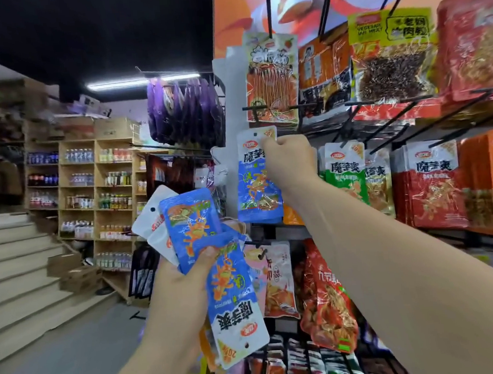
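place: small grocery shop | evidence: snack packets (pixel 392 54) hanging on black peg hooks (pixel 382 123) | wooden shelves (pixel 97 181) of bottled drinks (pixel 79 155) | cardboard cartons (pixel 78 271) by stairs (pixel 12 264)

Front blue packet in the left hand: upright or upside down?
Upside down: the front blue packet in the left hand shows inverted lettering, hang hole lowest.

One camera only, worn on the person's head, looking forward at the rack (pixel 230 105) from arm's length (the right hand (pixel 289 161) reaches a hung packet (pixel 257 186) at centre). The left hand (pixel 182 283) with its packets (pixel 195 229) is nearest, at 6 o'clock. The shelves (pixel 91 184) and stairs (pixel 15 264) lie far off at 9 o'clock.
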### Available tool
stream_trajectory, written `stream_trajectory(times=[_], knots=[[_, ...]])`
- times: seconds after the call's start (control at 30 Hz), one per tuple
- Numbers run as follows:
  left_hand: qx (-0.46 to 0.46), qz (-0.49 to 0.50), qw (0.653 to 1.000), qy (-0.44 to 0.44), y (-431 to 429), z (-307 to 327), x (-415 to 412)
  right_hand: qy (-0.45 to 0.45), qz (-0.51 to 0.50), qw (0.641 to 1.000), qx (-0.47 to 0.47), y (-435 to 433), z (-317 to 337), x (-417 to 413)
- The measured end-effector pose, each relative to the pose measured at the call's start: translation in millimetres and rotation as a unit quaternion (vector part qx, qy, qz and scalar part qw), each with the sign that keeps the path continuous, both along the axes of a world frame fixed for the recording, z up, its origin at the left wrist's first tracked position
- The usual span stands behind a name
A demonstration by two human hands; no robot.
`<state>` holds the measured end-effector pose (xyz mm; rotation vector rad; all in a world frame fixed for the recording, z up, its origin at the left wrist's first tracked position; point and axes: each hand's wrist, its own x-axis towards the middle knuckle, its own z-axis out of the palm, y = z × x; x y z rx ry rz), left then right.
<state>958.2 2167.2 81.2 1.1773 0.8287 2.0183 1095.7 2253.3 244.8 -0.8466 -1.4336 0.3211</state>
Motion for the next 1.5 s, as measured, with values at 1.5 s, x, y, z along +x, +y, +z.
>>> stream_trajectory(times=[1.5], knots=[[0.012,-0.022,1.0,0.001,-13.3,-10.5,6.0,-0.341,-0.223,0.897,0.172,10.9,-34.6,28.1]])
